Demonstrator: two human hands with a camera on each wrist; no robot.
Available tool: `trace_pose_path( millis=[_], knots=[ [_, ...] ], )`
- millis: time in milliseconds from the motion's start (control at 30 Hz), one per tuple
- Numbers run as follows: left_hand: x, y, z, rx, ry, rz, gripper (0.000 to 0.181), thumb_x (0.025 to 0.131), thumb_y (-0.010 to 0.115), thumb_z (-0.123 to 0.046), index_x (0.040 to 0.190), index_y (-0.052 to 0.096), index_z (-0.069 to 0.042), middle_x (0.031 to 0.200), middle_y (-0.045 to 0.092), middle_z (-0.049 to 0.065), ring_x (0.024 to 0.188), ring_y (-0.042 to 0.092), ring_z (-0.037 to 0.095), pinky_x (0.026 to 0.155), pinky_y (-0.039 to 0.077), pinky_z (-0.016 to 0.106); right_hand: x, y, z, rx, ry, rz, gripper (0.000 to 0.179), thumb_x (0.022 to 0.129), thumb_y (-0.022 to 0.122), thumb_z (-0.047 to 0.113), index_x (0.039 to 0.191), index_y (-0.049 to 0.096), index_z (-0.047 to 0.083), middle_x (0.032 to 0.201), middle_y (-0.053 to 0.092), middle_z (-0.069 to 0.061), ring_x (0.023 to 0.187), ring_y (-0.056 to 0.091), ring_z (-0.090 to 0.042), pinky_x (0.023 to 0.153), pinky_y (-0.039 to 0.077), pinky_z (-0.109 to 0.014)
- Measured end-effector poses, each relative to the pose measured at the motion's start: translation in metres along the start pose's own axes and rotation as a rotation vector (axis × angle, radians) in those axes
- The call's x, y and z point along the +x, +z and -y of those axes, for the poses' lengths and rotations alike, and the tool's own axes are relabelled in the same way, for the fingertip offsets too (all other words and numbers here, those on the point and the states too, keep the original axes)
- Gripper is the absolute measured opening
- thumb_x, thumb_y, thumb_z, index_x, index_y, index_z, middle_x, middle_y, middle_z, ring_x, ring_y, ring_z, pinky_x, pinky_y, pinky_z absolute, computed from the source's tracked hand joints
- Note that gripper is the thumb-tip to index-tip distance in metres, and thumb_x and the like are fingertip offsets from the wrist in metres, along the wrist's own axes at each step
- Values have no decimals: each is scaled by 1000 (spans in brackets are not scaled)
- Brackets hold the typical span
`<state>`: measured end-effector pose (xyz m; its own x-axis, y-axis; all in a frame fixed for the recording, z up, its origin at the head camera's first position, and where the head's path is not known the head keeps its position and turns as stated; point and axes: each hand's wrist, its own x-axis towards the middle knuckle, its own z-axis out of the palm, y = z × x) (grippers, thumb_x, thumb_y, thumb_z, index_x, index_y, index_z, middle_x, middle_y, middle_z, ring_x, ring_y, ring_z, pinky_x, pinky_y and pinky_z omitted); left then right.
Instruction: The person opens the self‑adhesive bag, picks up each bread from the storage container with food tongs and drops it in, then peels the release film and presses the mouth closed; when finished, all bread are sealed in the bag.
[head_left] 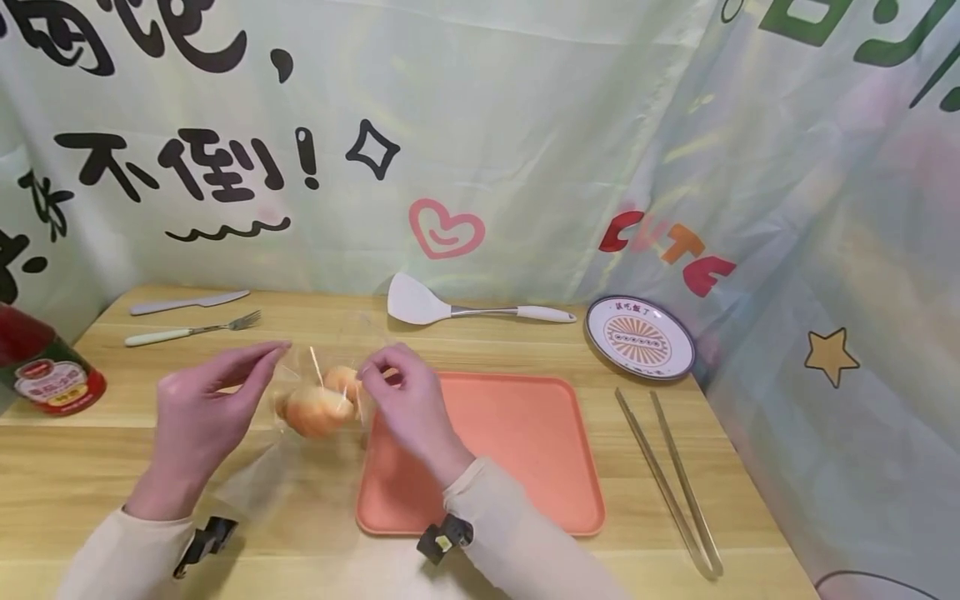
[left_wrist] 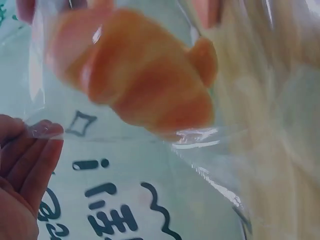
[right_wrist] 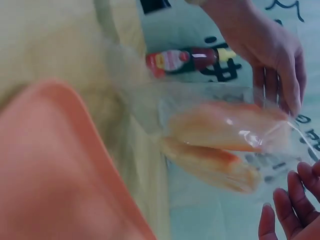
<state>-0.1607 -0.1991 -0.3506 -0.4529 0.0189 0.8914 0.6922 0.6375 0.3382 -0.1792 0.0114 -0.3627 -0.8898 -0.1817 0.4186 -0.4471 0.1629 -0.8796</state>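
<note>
A clear plastic bag [right_wrist: 215, 92] hangs between my two hands above the table. Inside it are two golden-brown croissants, the front croissant [head_left: 315, 412] larger in the head view and the other croissant [head_left: 343, 380] partly behind it. Thumb and fingertips of my left hand [head_left: 202, 408] pinch the bag at its left side; the left wrist view shows the film over those fingertips [left_wrist: 47, 130]. On the opposite side my right hand [head_left: 412, 404] pinches the bag near its top, beside the croissants. A thin white strip [head_left: 317, 365] stands up at the bag.
A coral tray [head_left: 525, 450] lies under and right of my right hand. Metal tongs [head_left: 678, 492] and a plate [head_left: 640, 337] are at the right. Behind are a white spatula [head_left: 420, 302], a table knife [head_left: 191, 302] and a fork [head_left: 195, 331]. A red sauce bottle [head_left: 52, 367] stands far left.
</note>
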Motion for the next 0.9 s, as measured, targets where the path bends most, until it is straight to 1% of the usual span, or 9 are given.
trace_pose_path(
  millis=[67, 167, 267, 367, 533, 667, 800, 900],
  knots=[
    [3, 2, -6, -19, 8, -19, 14, 89, 71, -10, 91, 77, 2, 84, 73, 15, 86, 59, -15, 76, 46, 5, 3, -6, 0, 3, 0, -21, 12, 91, 62, 5, 80, 68, 7, 85, 62, 5, 81, 59, -9, 75, 55, -32],
    [5, 5, -13, -26, 14, -38, 16, 90, 70, -11, 90, 77, 3, 84, 73, 15, 86, 60, -14, 75, 46, 6, 6, -14, -1, -2, 1, -40, 13, 92, 61, 6, 81, 68, 7, 85, 61, 5, 82, 59, -10, 74, 54, -31],
    [7, 8, -19, -32, 17, -54, 17, 90, 70, -12, 90, 77, 3, 85, 73, 14, 87, 61, -13, 75, 47, 6, 8, -22, -1, -9, -25, -53, 14, 94, 60, 6, 82, 68, 6, 85, 61, 3, 83, 59, -11, 75, 54, -33],
    [11, 10, -28, -48, 24, -79, 21, 92, 70, -17, 90, 77, 3, 84, 73, 14, 87, 61, -12, 75, 47, 7, 10, -29, 2, -4, -80, -73, 14, 94, 59, 5, 82, 66, 5, 86, 62, 0, 84, 60, -12, 77, 54, -36],
    [19, 17, -46, -74, 38, -156, 31, 93, 69, -26, 86, 77, 3, 79, 73, 14, 79, 65, -7, 74, 48, 7, 13, -40, 14, 40, -205, -126, 14, 96, 58, 3, 83, 63, 2, 85, 60, -5, 85, 59, -16, 81, 53, -38],
    [26, 22, -61, -129, 61, -204, 36, 93, 70, -29, 82, 77, 4, 75, 72, 15, 73, 68, -1, 71, 49, 9, 14, -50, 24, 84, -279, -168, 12, 96, 58, 2, 86, 63, -1, 84, 57, -9, 84, 56, -20, 84, 52, -39],
    [27, 28, -72, -199, 75, -220, 35, 92, 72, -27, 80, 76, 5, 73, 72, 15, 73, 69, 1, 69, 51, 10, 13, -58, 31, 138, -324, -191, 11, 97, 57, -1, 87, 61, -3, 84, 56, -11, 83, 53, -22, 80, 51, -34],
    [27, 31, -77, -255, 79, -218, 27, 89, 75, -20, 80, 76, 5, 74, 72, 14, 74, 70, 3, 68, 52, 11, 10, -63, 35, 195, -338, -193, 12, 97, 56, -1, 86, 59, -5, 85, 54, -10, 82, 51, -23, 74, 49, -31]
  ],
)
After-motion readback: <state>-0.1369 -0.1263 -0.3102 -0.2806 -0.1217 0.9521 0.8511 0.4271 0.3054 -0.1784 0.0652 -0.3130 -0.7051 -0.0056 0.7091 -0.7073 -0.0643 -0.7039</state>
